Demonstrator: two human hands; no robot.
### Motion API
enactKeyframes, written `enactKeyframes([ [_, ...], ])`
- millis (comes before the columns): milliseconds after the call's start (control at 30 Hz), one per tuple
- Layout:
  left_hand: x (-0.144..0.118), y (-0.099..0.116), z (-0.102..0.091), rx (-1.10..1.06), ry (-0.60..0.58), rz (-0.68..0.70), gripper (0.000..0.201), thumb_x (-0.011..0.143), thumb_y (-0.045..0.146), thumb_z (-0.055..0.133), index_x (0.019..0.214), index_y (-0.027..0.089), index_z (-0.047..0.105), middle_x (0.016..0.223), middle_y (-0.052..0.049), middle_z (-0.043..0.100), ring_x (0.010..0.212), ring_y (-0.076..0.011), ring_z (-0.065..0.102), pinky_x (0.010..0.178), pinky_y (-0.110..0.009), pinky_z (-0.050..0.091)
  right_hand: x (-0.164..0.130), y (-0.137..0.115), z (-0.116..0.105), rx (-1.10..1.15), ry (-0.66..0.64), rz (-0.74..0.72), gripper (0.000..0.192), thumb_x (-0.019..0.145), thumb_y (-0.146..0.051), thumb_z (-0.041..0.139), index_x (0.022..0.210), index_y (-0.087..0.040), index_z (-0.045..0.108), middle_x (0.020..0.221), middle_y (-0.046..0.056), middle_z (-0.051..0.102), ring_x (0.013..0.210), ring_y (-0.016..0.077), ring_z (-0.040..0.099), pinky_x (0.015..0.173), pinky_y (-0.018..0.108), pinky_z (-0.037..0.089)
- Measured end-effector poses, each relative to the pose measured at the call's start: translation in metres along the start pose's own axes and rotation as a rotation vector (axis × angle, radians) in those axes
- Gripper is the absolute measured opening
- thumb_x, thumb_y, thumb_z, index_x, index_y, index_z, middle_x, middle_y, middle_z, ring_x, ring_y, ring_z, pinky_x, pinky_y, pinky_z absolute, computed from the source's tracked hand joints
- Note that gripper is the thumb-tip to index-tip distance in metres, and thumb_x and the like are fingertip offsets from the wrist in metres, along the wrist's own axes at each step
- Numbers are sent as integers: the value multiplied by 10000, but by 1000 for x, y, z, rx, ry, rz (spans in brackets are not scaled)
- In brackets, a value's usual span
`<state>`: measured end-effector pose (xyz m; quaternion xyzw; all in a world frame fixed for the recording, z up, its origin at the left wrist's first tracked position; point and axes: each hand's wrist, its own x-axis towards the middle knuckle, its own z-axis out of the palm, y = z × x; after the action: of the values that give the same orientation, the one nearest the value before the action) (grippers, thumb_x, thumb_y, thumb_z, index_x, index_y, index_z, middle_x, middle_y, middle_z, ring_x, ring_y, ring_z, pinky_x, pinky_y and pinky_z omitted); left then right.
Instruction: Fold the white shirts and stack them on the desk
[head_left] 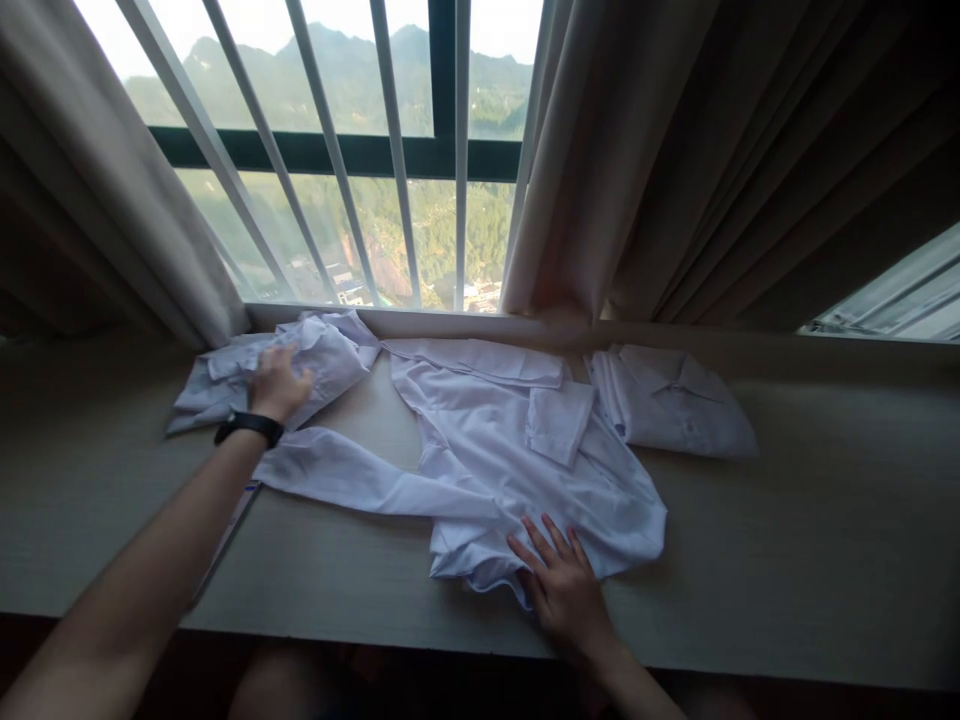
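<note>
White cotton covers most of the middle of the frame: a spread shirt (517, 450) lies flat on the pale wooden sill (825, 540), collar end toward the window (360, 150) and one long sleeve (352, 480) trailing out to the left. The right hand (562, 585) rests near the lower centre with its fingers apart and flat, pressing the shirt's near hem against the wood rather than pinching it, which looks like a way of pinning the cloth so it does not slide. The left hand (276, 385), a black band (249, 427) on its wrist, reaches to the upper left and lies on a crumpled shirt (285, 370); its fingers curl into the folds, but I cannot tell whether they are closed on the fabric or only lying on it. A third, folded shirt (675, 400) sits to the right of centre, touching or just beside the spread one and close under the curtain (675, 160). The near edge of the sill runs along the bottom of the frame, just below the right hand, so the hem has little room to come forward. Bare wood is open at the far right and lower left; the back is bounded by the window frame and curtains.
</note>
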<state>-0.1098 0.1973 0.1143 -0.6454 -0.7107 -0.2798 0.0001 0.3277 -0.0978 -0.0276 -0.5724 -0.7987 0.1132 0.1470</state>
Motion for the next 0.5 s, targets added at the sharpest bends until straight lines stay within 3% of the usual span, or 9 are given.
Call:
enactKeyframes([
  [33,-29,17,4,-65,-148,98,480,881,478,580,1249,173,609,1335,-152,595,1313,-333,489,1124,-470,375,3,-8,-2,15,-17,1,493,978,-377,467,1469,-430,452,1566,-10,374,1461,367,318,1134,656,310],
  [100,-95,50,12,-235,-586,415,494,844,547,623,1231,242,645,1306,-83,636,1241,-284,559,1082,-399,434,7,-26,-9,53,-56,-25,489,977,-406,471,1466,-429,460,1572,-8,368,1465,367,310,1133,646,321],
  [133,-128,63,14,-273,-741,560,604,793,564,685,1321,283,599,1388,-67,588,1282,-275,532,1105,-390,413,5,-35,-14,70,-69,-45,528,955,-433,515,1478,-421,446,1588,-4,340,1473,378,285,1139,649,308],
  [167,-159,72,17,-268,-820,670,762,737,561,746,1418,308,517,1457,-73,529,1323,-285,498,1127,-406,387,2,-41,-18,79,-76,-61,606,915,-454,582,1497,-412,420,1607,3,297,1482,395,250,1149,658,283],
  [233,-209,81,20,-164,-815,784,899,684,495,804,1487,348,427,1442,-96,531,1302,-324,504,1123,-480,361,-12,-46,-24,77,-86,-66,821,801,-437,720,1534,-395,353,1637,21,212,1492,431,187,1160,684,225],
  [300,-236,80,20,-14,-735,766,774,761,358,750,1472,333,446,1260,-109,630,1157,-309,590,1033,-466,419,-30,-37,-27,60,-114,-36,944,723,-364,778,1551,-369,325,1637,55,208,1488,437,194,1166,680,209],
  [400,-240,78,12,121,-701,764,504,871,197,580,1365,294,548,1011,-78,671,915,-236,649,845,-354,469,-54,-11,-29,40,-140,15,927,700,-311,776,1538,-281,380,1610,115,287,1467,388,290,1181,584,271],
  [500,-222,81,-11,161,-703,823,254,937,223,499,1136,256,653,919,-65,658,804,-206,643,732,-299,449,-66,11,-34,27,-99,-40,761,738,-333,762,1452,-266,507,1555,107,406,1417,337,387,1159,502,336],
])
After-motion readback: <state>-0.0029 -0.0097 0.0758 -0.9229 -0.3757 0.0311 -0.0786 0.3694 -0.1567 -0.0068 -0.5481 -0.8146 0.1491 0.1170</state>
